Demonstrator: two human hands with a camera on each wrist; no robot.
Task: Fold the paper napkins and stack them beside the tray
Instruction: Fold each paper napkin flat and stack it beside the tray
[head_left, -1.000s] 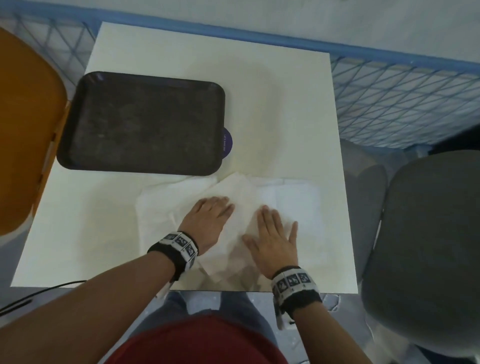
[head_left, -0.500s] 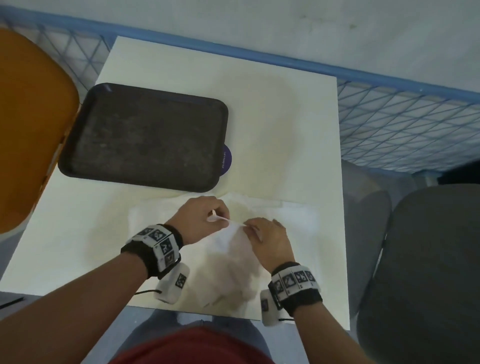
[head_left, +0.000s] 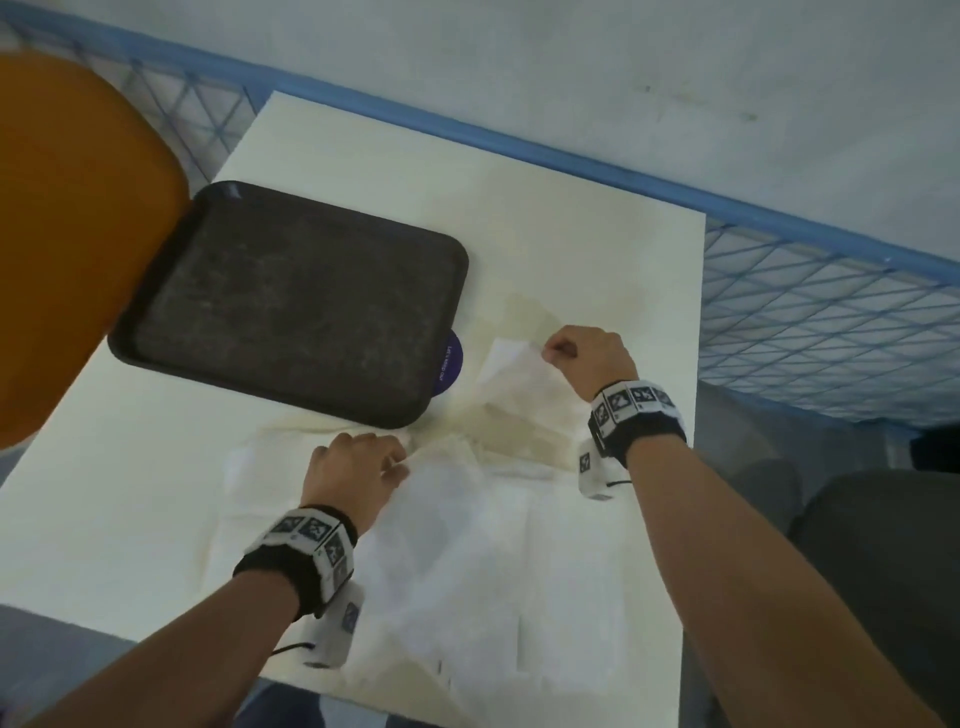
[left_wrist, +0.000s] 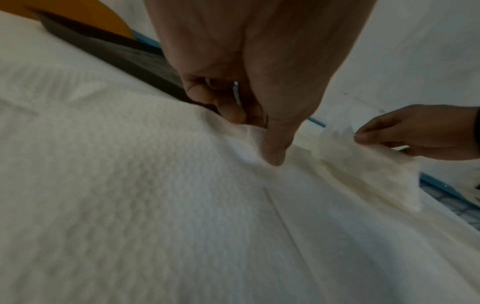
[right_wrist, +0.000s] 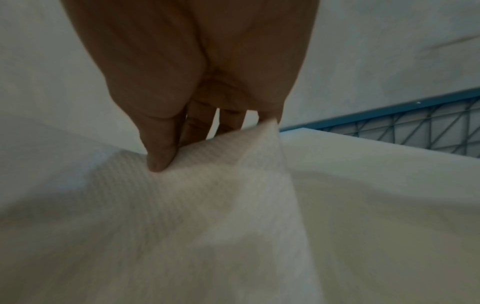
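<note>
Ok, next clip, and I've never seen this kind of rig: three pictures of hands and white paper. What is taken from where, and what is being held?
There is no machine here: a person works with two bare hands, wearing a camera on the head and one on each wrist, on black bands with printed markers.

The head view looks down on a white table. On it lie a dark tray, with nothing on it, and unfolded paper napkins spread in front of the person.

The left wrist view looks along the left hand, whose thumb and fingers pinch a napkin edge near the tray's corner. The right hand also shows there, at the right.

The right wrist view looks along the right hand, which pinches a napkin corner lifted off the table.

No folded stack is visible yet.
</note>
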